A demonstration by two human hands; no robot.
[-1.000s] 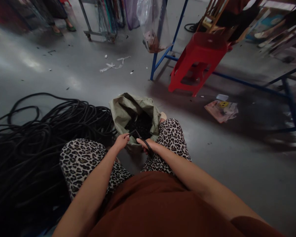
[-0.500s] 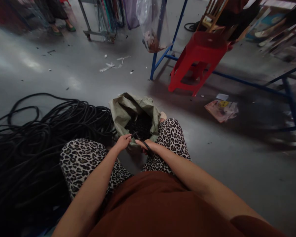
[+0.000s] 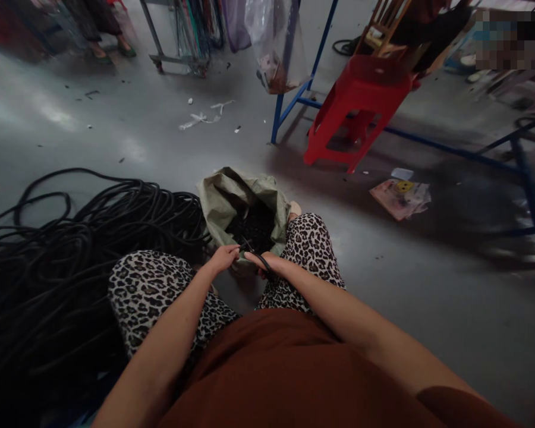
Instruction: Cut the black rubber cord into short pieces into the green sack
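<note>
Between my knees stands an open greenish woven sack with many small black pieces inside. At its near rim my left hand is closed, pinching a short end of black cord. My right hand is wrapped round black-handled scissors, whose blades point up and left towards that cord end. Both hands are close together over the sack's edge. A large tangle of black cord lies on the floor to the left. Whether the blades touch the cord is too small to tell.
A red plastic stool leans by a blue metal frame, from which a clear plastic bag hangs. Plastic packets and white scraps lie on the grey floor. A wheeled rack and a person's feet are farther back.
My left hand has shifted slightly right, nearer the scissors, with the cord end in it. My right hand and the sack look much the same.
</note>
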